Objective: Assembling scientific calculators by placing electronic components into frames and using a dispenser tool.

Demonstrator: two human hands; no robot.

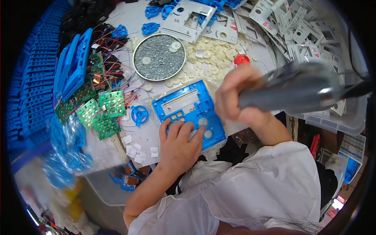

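Note:
My left hand (178, 145) presses flat on the lower part of a blue plastic panel (188, 105) that lies on the white table, a fingertip beside a small white disc set in it. My right hand (235, 100) is raised just right of the panel and grips a grey electric screwdriver (293, 88), blurred, lying across the view. The tool's tip is hidden behind the hand.
A round metal dish of screws (158, 56) sits behind the panel, with white discs (207, 58) scattered beside it. Green circuit boards with wires (100, 109) and stacked blue panels (74, 64) lie left. Grey-white plates (297, 27) fill a clear bin at the right. A blue wheel (140, 114) lies nearby.

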